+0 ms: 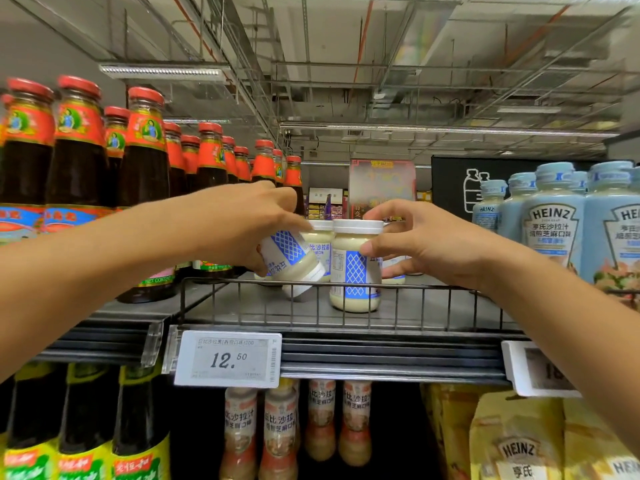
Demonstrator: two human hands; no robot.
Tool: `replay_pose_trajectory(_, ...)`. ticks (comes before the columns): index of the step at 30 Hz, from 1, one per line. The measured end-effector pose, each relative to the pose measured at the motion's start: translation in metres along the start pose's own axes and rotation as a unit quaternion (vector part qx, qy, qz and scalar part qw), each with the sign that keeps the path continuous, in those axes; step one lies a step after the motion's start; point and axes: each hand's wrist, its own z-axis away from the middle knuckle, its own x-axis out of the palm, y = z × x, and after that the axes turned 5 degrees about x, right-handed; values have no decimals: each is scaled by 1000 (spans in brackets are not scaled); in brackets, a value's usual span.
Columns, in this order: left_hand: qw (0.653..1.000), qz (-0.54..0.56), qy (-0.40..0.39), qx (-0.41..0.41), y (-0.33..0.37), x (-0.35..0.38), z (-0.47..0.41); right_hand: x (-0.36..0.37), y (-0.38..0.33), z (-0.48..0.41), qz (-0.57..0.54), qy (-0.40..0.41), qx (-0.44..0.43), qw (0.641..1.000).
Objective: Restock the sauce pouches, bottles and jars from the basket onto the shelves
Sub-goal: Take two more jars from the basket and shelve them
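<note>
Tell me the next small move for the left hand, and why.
Probably turn the tilted jar upright and set it on the shelf beside the standing jar. The left hand grips it with its lid pointing down toward bare shelf, while the right hand holds the standing jar.
</note>
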Motion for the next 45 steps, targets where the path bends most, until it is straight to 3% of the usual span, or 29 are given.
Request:
replay_pose_trajectory(5,991,76,-3,-111,8,12,3,1,-1,0,26,0,-3,1000)
replay_pose_trajectory(8,961,179,1,-210,7,16,6,2,-1,-1,48,4,-9,999)
replay_pose_trajectory(10,927,274,-19,-256,2,18,8,4,-2,0,66,7,-18,998)
replay_pose_trajectory(14,802,530,-63,-267,2,22,12,7,-2,-1,88,16,-27,996)
replay_pose_trajectory(21,704,660,-101,-242,13,23,0,10,-3,2,110,32,-28,993)
replay_pose_trajectory(26,742,626,-90,-221,14,27,0,8,-4,7,110,9,-11,994)
replay_pose_trajectory(30,745,625,-54,-225,10,23,4,5,-4,10,102,-22,-1,995)
replay_pose_trajectory(31,760,606,-24,-235,7,20,5,6,-5,10,115,-12,-4,993)
replay_pose_trajectory(34,845,488,45,-216,0,9,8,14,-8,7,184,33,-27,982)
replay_pose_trajectory(36,869,457,64,-180,-1,5,9,22,-10,4,239,63,-52,968)
replay_pose_trajectory(40,882,438,62,-164,0,8,13,29,-12,-2,319,101,-88,938)
replay_pose_trajectory(45,876,445,67,-176,-6,13,18,35,-18,-9,345,92,-92,930)
